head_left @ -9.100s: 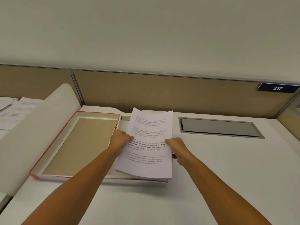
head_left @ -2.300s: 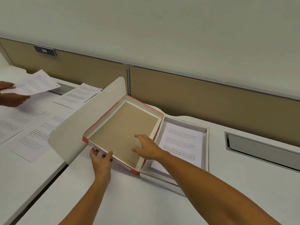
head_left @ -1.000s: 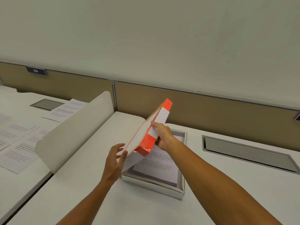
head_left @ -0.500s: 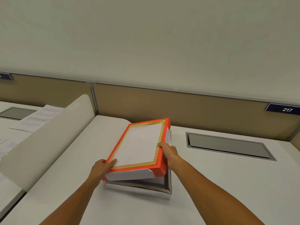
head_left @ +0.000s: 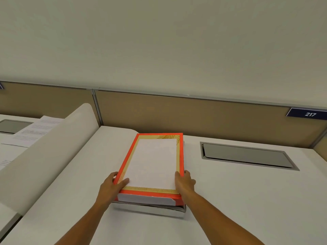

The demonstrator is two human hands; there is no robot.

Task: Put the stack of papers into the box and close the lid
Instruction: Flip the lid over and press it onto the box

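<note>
The orange lid (head_left: 154, 163), with a white panel and gold border on top, lies over the box base (head_left: 152, 210) on the white desk in front of me. Only the base's silver front wall shows under the lid's near edge, where a narrow gap remains. The papers inside are hidden. My left hand (head_left: 113, 187) grips the lid's near left corner, thumb on top. My right hand (head_left: 184, 183) holds the near right edge, fingers down the side.
A curved white divider (head_left: 44, 156) rises at the left, with printed sheets (head_left: 33, 131) on the neighbouring desk behind it. A grey cable hatch (head_left: 246, 155) is set into the desk to the right. A tan partition (head_left: 194, 114) with a 217 sign backs the desk.
The lid, tilted over the base half a second ago, has come down nearly level onto it. Both hands moved to its near corners.
</note>
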